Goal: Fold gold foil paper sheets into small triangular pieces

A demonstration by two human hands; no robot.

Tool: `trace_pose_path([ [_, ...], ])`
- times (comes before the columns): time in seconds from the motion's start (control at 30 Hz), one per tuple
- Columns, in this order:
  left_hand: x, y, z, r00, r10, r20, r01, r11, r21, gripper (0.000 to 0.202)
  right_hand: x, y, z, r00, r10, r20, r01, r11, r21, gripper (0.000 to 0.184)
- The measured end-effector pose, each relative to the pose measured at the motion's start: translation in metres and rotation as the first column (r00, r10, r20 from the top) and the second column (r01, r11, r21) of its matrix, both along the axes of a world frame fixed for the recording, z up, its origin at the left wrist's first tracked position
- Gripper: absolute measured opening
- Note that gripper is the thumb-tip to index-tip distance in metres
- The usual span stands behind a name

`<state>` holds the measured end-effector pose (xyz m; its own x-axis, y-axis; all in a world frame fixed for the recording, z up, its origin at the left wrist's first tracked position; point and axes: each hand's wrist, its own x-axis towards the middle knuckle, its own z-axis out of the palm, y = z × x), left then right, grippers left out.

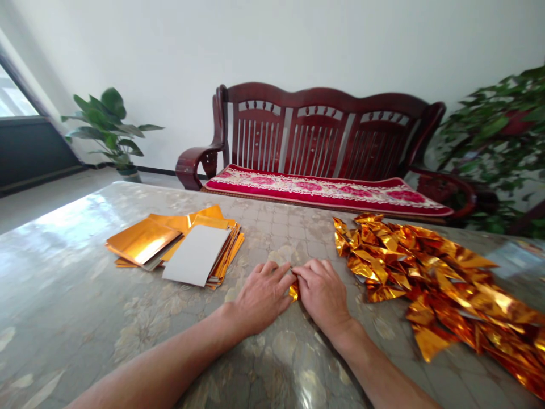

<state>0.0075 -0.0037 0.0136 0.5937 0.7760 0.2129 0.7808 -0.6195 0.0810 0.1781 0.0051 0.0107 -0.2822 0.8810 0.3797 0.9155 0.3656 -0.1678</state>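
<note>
My left hand [264, 295] and my right hand [322, 293] meet over the middle of the table, palms down. Between them a small bit of gold foil paper [293, 292] shows; most of it is hidden under my fingers. Both hands are closed on it with the fingertips pressed together. To the left lies a stack of gold foil sheets [145, 237], with one sheet turned white side up [196, 254]. On the right spreads a heap of folded gold foil pieces [426, 267], shiny and pointed.
The table [76, 318] has a glossy patterned cover. A clear plastic bag [517, 258] lies at its right edge. Behind it stands a dark red wooden bench [315, 136] with a red floral cushion [323, 188]. Potted plants stand left [108, 128] and right [489, 130].
</note>
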Motion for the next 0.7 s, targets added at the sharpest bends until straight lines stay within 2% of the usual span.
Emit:
trace_pose_path([
  [0.7,-0.0009,-0.0001,0.0011,1.0,0.006,0.009,-0.006,1.0,-0.009,0.031,0.005,0.0004,0.0044,0.993,0.067,0.102,-0.065,0.998,-0.023,0.021],
])
